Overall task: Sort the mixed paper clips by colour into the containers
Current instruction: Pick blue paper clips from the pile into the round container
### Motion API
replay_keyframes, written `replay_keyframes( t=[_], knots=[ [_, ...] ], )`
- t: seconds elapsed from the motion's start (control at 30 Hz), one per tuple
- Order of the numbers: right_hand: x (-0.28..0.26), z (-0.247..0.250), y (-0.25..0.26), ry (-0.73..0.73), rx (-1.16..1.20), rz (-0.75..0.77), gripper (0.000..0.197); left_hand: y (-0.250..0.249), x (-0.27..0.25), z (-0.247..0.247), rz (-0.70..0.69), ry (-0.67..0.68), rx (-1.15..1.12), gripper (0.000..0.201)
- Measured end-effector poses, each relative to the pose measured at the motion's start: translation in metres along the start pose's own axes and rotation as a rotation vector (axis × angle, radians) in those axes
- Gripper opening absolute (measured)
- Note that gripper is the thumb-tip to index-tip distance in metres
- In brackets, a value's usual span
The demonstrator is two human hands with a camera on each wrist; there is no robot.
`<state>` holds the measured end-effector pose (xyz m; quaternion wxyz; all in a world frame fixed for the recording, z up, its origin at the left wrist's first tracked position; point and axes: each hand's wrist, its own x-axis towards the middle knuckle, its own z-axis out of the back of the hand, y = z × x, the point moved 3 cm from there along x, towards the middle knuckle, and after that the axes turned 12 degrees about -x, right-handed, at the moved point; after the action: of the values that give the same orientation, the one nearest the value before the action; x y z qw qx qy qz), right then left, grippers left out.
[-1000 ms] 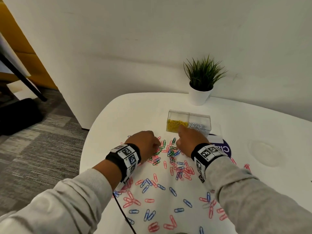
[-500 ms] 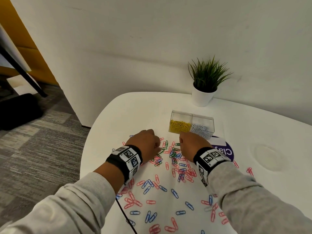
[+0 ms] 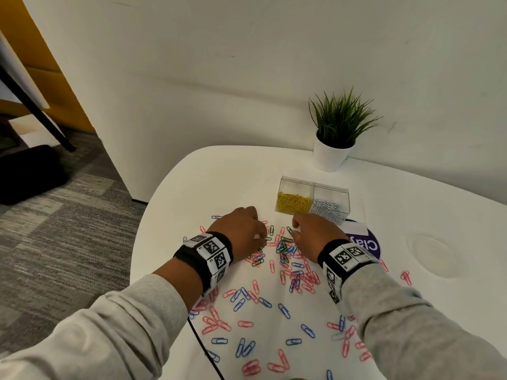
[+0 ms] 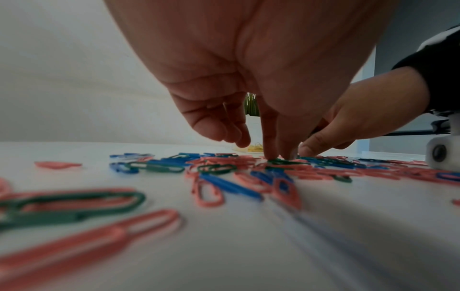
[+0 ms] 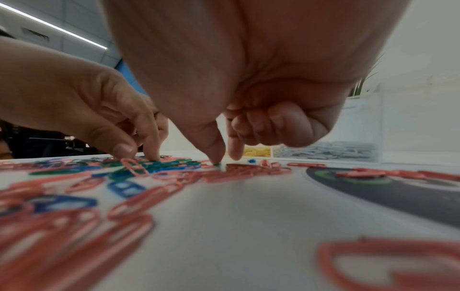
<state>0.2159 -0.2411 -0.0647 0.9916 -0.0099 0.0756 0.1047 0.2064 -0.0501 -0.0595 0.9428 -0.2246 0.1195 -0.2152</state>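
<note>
Item 1 – left hand: centre-left of head view, knuckles up, over the far edge of the clip scatter. Left wrist view: index and thumb tips come down close together onto a green clip; gap narrow, touching it. Whether the clip is actually pinched, cannot tell. Other fingers loosely curled, clear of the table.

Item 2 – right hand: centre of head view, just right of the left hand, near side of the box. Right wrist view: thumb and index point down, tips a narrow gap apart; thumb tip on a small dark-green clip end at table level. Remaining three fingers curled into the palm. Nothing lifted.

Item 3 – paper clips: pink, blue, green, mixed, loose on the white table, lower centre of head view. Densest between the two hands; greens mostly there. A few pink strays at right edge.

Item 4 – clear two-part container: centre-right, beyond the hands. Left compartment holds yellow clips, right compartment holds white clips.

Item 5 – misc.: potted plant, white pot, upper right by the wall. Purple round sticker w/ white lettering, just right of the right hand, partly under the container. Tagged bands on both wrists; grey sleeves.
</note>
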Motion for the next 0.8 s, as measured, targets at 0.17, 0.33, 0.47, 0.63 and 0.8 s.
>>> replay_keyframes(
  t=[0.17,0.33,0.47,0.63,0.8],
  knots=[
    [0.001,0.0,0.005,0.033,-0.016,0.035,0.014,0.003,0.004,-0.005,0.034,0.021,0.035,0.013],
    [0.005,0.001,0.004,0.112,0.004,-0.005,0.016,0.004,0.004,-0.007,0.07,0.037,0.032,0.003],
    [0.006,0.001,0.002,0.141,-0.027,-0.03,0.019,0.002,0.002,-0.006,0.09,0.062,0.041,0.006],
    [0.005,0.005,0.006,0.159,-0.099,-0.006,0.018,-0.004,-0.003,0.003,0.054,-0.057,-0.063,0.007],
    [-0.008,0.022,-0.01,0.024,0.244,-0.045,0.019,-0.002,-0.009,0.009,0.088,-0.074,-0.108,0.028]
  ],
)
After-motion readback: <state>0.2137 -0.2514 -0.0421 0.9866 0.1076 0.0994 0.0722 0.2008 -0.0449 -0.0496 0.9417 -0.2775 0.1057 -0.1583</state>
